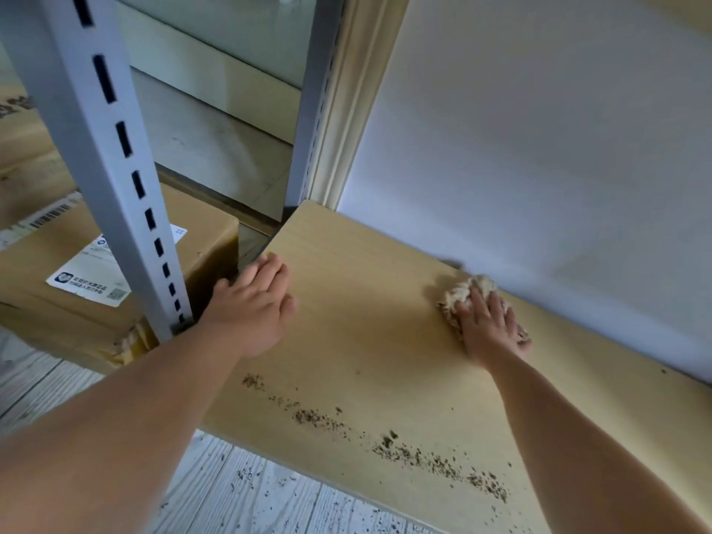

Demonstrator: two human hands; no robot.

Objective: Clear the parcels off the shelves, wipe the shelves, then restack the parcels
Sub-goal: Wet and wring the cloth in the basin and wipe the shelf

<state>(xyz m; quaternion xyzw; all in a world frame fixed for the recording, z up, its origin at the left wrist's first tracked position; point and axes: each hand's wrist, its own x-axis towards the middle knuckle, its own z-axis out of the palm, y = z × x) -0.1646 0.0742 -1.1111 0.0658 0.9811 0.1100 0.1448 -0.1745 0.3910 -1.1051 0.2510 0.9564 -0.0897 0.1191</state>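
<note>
The right hand (488, 324) lies flat on a crumpled beige cloth (468, 292), fingers straight and spread, pressing it down onto the shelf (370, 302) close to the shelf's back edge, where the board meets the white wall (539, 148). The left hand (252, 302) rests on the shelf's left end with its fingers straight and together, holding nothing (its fingertips reach nearly to the end edge).

Along the shelf's front edge runs a loose trail of dark crumbs (385, 437), well apart from the cloth. More specks lie on the pale plank floor (250, 491) below that edge.

At the shelf's front left corner stands a grey slotted upright (115, 148); a second upright (308, 109) stands at the back left corner. Beyond the shelf's left end, on the floor, sits a cardboard parcel (50, 302) with a white printed label (92, 275) on top, partly hidden behind the front upright.
</note>
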